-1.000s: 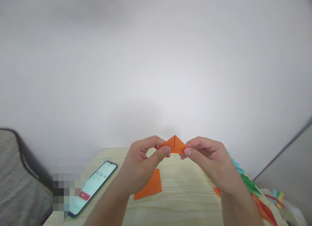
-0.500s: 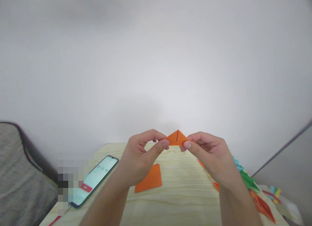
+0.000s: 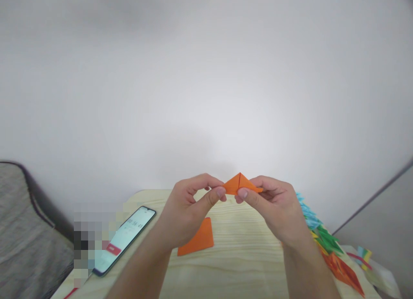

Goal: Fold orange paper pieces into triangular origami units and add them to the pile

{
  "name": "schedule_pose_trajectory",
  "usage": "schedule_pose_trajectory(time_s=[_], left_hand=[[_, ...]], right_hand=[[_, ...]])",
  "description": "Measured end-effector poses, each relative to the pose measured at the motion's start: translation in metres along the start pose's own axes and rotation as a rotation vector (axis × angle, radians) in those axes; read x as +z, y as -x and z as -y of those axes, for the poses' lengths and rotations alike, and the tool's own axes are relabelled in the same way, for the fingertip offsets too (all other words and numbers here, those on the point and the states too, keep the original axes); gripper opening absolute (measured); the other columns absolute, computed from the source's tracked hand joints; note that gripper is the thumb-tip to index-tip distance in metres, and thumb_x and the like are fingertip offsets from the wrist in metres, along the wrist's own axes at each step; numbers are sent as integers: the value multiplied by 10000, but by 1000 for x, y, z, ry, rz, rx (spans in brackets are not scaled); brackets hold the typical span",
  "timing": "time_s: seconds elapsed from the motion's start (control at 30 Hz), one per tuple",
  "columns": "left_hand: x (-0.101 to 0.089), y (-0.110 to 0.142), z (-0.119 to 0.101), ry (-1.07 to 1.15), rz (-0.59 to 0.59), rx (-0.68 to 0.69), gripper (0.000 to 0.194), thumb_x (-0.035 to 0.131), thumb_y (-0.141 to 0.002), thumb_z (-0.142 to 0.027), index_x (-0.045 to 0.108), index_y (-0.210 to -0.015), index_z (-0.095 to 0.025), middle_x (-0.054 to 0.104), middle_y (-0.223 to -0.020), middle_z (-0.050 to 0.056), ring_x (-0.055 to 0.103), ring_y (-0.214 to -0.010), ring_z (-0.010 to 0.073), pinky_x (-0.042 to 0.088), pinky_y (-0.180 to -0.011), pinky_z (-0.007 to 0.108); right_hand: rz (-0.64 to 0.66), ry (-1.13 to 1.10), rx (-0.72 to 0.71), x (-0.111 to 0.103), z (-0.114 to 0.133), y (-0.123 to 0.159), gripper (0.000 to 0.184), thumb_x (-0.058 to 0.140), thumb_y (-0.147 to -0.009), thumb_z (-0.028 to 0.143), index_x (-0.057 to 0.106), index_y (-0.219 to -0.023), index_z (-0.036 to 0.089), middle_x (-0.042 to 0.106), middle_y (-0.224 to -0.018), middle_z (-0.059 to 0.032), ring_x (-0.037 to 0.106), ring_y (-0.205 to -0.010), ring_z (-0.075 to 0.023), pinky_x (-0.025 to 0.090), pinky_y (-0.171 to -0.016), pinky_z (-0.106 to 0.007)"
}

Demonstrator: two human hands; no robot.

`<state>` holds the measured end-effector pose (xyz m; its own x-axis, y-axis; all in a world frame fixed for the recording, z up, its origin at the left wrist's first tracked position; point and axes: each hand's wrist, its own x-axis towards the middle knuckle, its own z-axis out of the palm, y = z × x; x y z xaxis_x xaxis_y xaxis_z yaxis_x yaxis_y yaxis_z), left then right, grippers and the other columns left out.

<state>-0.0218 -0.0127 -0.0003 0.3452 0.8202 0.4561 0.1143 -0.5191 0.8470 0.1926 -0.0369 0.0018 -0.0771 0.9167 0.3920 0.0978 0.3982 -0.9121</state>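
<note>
A small folded piece of orange paper [image 3: 240, 183], shaped like a triangle with a flat strip along its base, is held up above the table's far part. My left hand [image 3: 196, 208] pinches its left corner between thumb and forefinger. At the middle of the base, the thumb of my right hand [image 3: 272, 204] presses on the front, with the fingers behind it. The paper's right corner sticks out past that thumb. Partly covered by my left hand, an orange paper square [image 3: 201, 241] lies on the table.
The pale wooden table [image 3: 238, 264] stands against a white wall. On the left lies a phone [image 3: 125, 241] showing a running timer. Along the right edge are folded papers in blue [image 3: 308, 215], green [image 3: 329, 240] and orange [image 3: 343, 271]. Grey fabric [image 3: 29, 234] is at far left.
My right thumb has slid from the triangle's right corner to the middle of its base, uncovering that corner. The paper and my left hand have shifted slightly right.
</note>
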Motion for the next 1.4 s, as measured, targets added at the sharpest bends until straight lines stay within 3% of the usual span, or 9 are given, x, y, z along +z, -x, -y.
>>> schedule_pose_trajectory(time_s=[0.17, 0.33, 0.43, 0.57, 0.87, 1.07, 1.17, 1.27, 1.4], left_hand=[[9, 0, 1, 83, -45, 2, 221, 662, -982, -365, 745, -851, -208, 705, -812, 18, 598, -812, 169, 436, -790, 301], [12, -2, -2, -26, 120, -40, 191, 667, -967, -343, 744, -850, -213, 704, -850, 14, 612, -836, 177, 452, -804, 314], [7, -1, -2, -157, 34, -30, 86, 697, -943, -308, 765, -958, -259, 694, -888, -8, 615, -868, 169, 444, -845, 316], [3, 3, -4, -147, -179, -5, 194, 700, -949, -327, 733, -1139, -316, 620, -792, -34, 567, -791, 146, 434, -812, 308], [8, 8, -12, -152, -39, -44, 96, 696, -947, -304, 752, -1016, -267, 654, -680, -39, 575, -657, 122, 457, -638, 264], [1, 9, -13, -1, -71, -37, 61, 726, -937, -281, 747, -985, -248, 772, -873, 3, 713, -800, 151, 562, -741, 258], [-1, 7, -14, 191, -124, 3, 57, 756, -915, -234, 742, -970, -232, 772, -867, 12, 735, -812, 146, 584, -760, 236], [-2, 6, -13, 338, -119, 30, 75, 774, -895, -195, 747, -960, -222, 764, -851, 17, 746, -818, 138, 593, -774, 211], [-2, 5, -10, 439, -61, 50, 106, 769, -890, -156, 752, -968, -224, 765, -844, 20, 747, -822, 131, 596, -771, 192]], right_hand=[[-16, -91, -8, 5, 6, -2, 129, 816, -872, 339, 808, -932, 224, 792, -889, -42, 706, -822, -206, 559, -765, -331], [-52, -130, -39, 5, 8, -1, 106, 784, -885, 323, 770, -875, 219, 776, -859, -43, 695, -790, -208, 564, -763, -352], [-104, 15, -61, 6, 8, 1, 78, 764, -886, 291, 741, -847, 227, 770, -853, -32, 691, -796, -212, 555, -784, -360], [-150, 379, -176, 10, 6, 5, 71, 724, -869, 195, 724, -825, 250, 751, -839, -7, 676, -787, -206, 513, -748, -345], [-31, 593, -444, 19, 7, 4, 173, 668, -849, 80, 671, -826, 251, 721, -847, -25, 641, -840, -216, 501, -767, -378], [-134, 489, -458, 18, 8, 4, 163, 742, -868, 133, 734, -958, 269, 681, -946, -35, 637, -913, -209, 520, -804, -359], [-225, 426, -387, 13, 5, 5, 361, 838, -803, 180, 747, -1127, 311, 625, -912, -10, 613, -859, -195, 518, -792, -354], [-142, 184, -245, 9, 2, 7, 468, 843, -818, 200, 713, -1238, 359, 651, -866, 18, 632, -782, -168, 544, -750, -330], [-31, -120, -136, 11, 1, 9, 249, 825, -874, 242, 775, -1103, 325, 775, -1001, -14, 731, -834, -167, 596, -754, -301]])
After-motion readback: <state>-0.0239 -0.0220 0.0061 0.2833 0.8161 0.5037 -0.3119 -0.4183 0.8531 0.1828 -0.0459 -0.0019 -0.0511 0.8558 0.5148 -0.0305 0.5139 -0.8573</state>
